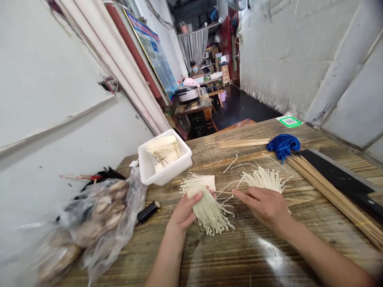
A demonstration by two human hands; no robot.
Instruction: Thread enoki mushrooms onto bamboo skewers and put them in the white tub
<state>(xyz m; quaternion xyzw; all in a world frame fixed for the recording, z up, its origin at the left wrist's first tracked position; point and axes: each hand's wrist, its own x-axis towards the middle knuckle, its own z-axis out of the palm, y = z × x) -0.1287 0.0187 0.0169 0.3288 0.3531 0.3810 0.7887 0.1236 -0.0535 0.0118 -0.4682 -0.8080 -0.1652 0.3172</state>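
One bundle of thin white mushrooms (213,215) sits in the left hand (183,213), whose fingers and thumb curl snugly around its upper part, leaving the stems fanned loose toward the near side. To the right, the right hand (271,205) has its fingertips pinched together on a thin stick (225,192) that points left at the bundle; whether its tip has gone in, I cannot tell. If the stick runs on past the stems, it could prick the left fingertips, which lie close to its line. Too tight a squeeze might snap the stems, and too slack a grip might let them scatter.

Just beyond the left hand lies a second bundle (211,181); a loose heap (263,178) lies beyond the right hand, where a sweep of the wrist could spread it. Farther right are a pile of sticks (329,195), a knife (332,167) and a blue cloth (283,146). Far left stands a white tub (163,178); plastic bags (136,199) lie nearer.
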